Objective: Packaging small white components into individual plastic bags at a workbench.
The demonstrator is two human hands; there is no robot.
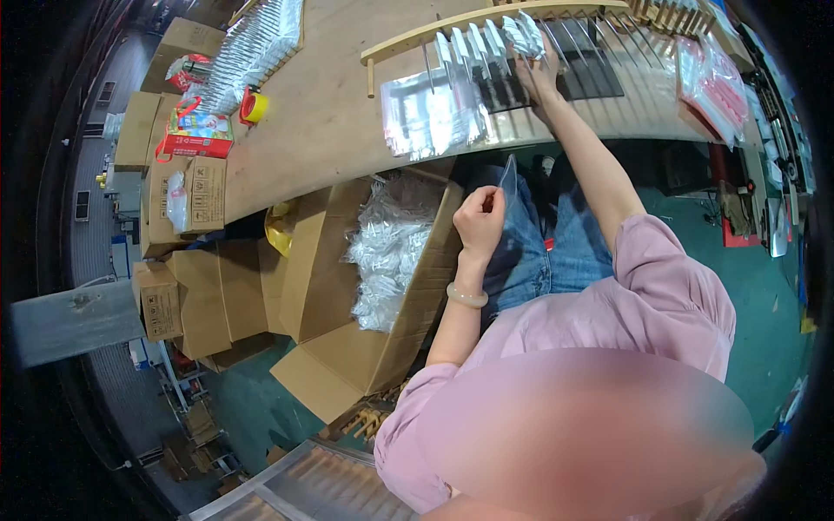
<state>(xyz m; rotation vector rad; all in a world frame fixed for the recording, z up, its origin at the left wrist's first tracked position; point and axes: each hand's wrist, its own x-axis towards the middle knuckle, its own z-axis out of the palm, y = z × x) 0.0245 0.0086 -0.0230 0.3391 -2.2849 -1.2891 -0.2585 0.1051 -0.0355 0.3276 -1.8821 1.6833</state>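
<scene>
Holding one clear plastic piece point(510, 174), pinched between the fingertips of my left hand point(479, 221) above my blue jeans point(521, 260); my right hand point(537, 78) reaching to silvery packets point(524, 35) on the rods of a wooden rack point(408, 40), whether grasping or merely touching I cannot tell. Under the rack, on the desk point(330, 113): clear plastic bags point(430, 117), dark flat sheet point(591, 80). Farther left, one yellow roll point(254, 108); below the desk edge, one open carton point(323, 269) containing crumpled clear plastic point(389, 243).
</scene>
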